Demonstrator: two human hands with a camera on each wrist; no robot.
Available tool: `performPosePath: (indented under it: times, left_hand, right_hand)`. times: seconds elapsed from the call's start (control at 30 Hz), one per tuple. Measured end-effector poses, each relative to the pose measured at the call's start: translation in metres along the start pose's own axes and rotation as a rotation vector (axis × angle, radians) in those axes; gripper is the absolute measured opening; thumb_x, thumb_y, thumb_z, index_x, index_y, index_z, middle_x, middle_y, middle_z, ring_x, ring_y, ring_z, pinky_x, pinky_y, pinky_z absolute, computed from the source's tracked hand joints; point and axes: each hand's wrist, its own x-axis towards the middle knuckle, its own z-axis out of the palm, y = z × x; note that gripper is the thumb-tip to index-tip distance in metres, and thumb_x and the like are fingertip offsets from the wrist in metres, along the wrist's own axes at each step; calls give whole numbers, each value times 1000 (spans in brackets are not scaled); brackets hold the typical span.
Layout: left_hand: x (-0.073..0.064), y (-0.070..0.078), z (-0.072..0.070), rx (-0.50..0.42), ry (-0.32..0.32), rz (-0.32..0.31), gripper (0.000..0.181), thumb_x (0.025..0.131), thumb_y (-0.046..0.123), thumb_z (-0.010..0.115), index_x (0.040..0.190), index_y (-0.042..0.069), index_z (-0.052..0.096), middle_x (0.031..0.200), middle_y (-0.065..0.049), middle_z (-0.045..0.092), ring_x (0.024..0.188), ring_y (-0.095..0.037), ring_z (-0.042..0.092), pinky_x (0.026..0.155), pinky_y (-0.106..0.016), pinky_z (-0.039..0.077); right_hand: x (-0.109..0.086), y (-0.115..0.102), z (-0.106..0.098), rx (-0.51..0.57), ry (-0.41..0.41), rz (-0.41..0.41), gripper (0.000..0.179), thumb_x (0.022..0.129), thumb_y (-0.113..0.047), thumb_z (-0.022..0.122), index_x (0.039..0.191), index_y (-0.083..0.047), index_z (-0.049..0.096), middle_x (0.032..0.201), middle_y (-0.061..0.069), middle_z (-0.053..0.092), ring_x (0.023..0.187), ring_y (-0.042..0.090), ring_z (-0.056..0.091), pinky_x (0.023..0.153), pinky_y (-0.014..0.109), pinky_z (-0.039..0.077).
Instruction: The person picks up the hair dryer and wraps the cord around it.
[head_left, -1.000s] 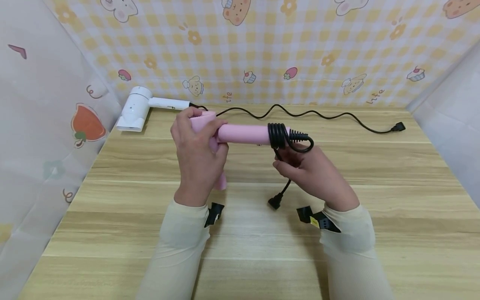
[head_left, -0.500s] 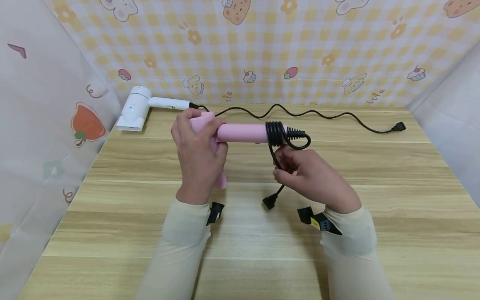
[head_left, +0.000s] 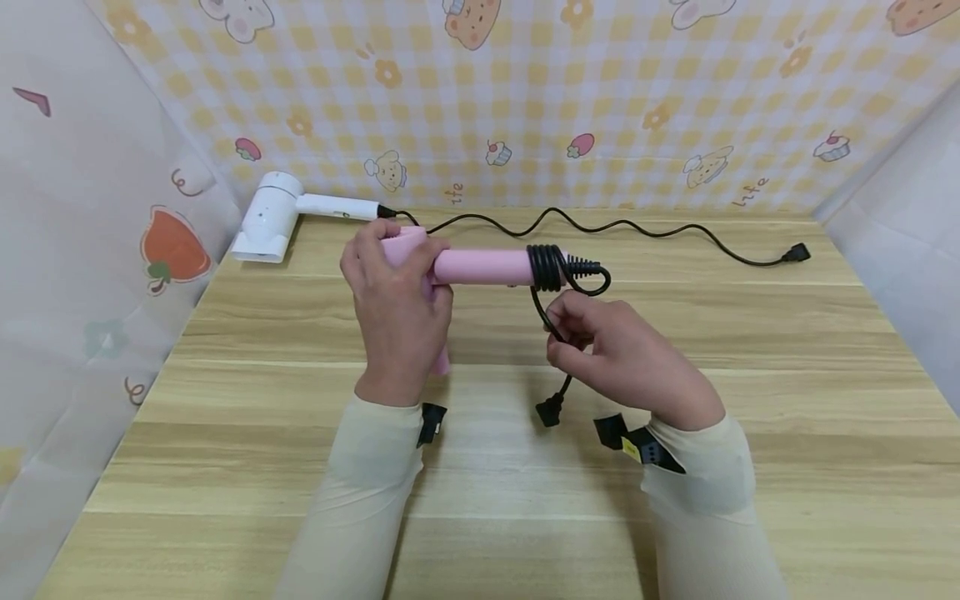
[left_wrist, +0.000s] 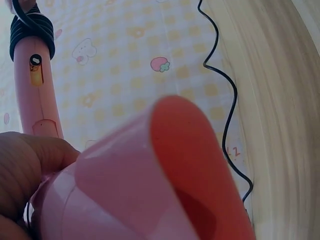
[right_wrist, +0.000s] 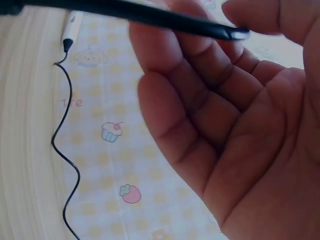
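A pink hair dryer [head_left: 483, 267] is held above the table, its handle pointing right. My left hand [head_left: 401, 312] grips it round the head; in the left wrist view the flared pink nozzle [left_wrist: 125, 185] fills the lower middle. Several turns of black cord [head_left: 545, 267] are wound round the handle's end, and a small loop sticks out past it. Below the handle my right hand [head_left: 622, 354] pinches the cord's free length between thumb and fingers. The black plug [head_left: 550, 409] dangles under that hand. In the right wrist view the cord [right_wrist: 165, 19] crosses the curled fingers.
At the back left of the wooden table [head_left: 480, 517] lies a white hair dryer [head_left: 270, 218]. Its wavy black cord [head_left: 622, 223] runs along the back edge to a plug [head_left: 797, 253] at the right. A yellow checked cloth [head_left: 480, 100] hangs behind.
The handle's wound end has shifted slightly left. My right hand has moved a little down and away from the handle, so more cord shows between them. The dangling plug has swung.
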Motion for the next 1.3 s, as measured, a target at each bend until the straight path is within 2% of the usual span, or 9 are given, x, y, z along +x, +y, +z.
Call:
performPosePath:
  times: [0.17,0.27,0.4,0.5,0.57,0.83,0.97,1.13,1.3]
  left_hand:
    - [0,-1,2,10,14,9,31,76,-6,71,102,9,77,128,-21,46,123,-47,34,92,-58,41]
    - [0,-1,3,19,24,24,29,77,-6,70,101,9,77,127,-21,47,122,-48,35,91,-58,41]
    - [1,0,4,31,33,43,27,77,-6,70,99,8,77,126,-22,47,121,-49,35,90,-59,42]
    - [1,2,5,28,37,66,26,77,-6,70,99,8,77,125,-23,47,121,-50,35,92,-60,41]
    - [1,3,5,23,42,83,26,77,-6,71,98,9,77,125,-23,48,121,-52,35,93,-61,40]
    - [-1,4,5,42,39,126,25,78,-5,69,97,10,78,121,-22,49,120,-53,36,96,-61,39]
    - [-1,4,5,54,31,138,25,79,-4,70,97,10,78,122,-22,48,121,-54,35,97,-61,38]
    - [0,4,3,56,31,170,23,80,-3,70,96,11,77,121,-22,49,120,-54,36,99,-62,37]
    - [0,6,2,47,10,182,22,80,-2,70,96,12,77,120,-20,49,120,-53,36,97,-62,37]
  right_hand:
    - [-4,-4,-3,-41,69,-21,12,92,-4,59,97,-15,61,71,-10,63,56,10,47,52,28,38]
    - [-6,-6,-5,-62,115,-45,12,93,-2,60,98,-13,64,70,-9,64,57,9,52,51,27,40]
    - [-7,-6,-5,-80,200,-86,11,94,-1,62,98,-10,68,68,-7,63,60,7,57,53,27,45]
    - [-8,-6,-6,-79,272,-97,11,93,-1,63,97,-10,69,67,-7,59,55,8,54,49,25,44]
    - [-8,-5,-6,-78,316,-95,11,93,-2,64,97,-11,70,66,-6,57,53,10,52,46,24,41]
    - [-4,-4,-3,-86,431,-83,8,92,-7,70,96,-13,73,68,-2,55,49,14,41,46,24,35]
    - [-1,-4,-1,-84,515,-67,7,88,-8,75,92,-10,70,69,-1,59,50,14,43,47,22,36]
    - [2,-5,2,-117,653,11,18,82,-14,81,85,-6,66,67,2,63,54,14,50,51,18,39]
    - [1,-7,1,-79,684,41,16,84,-15,79,88,-5,66,65,3,59,56,13,50,52,19,39]
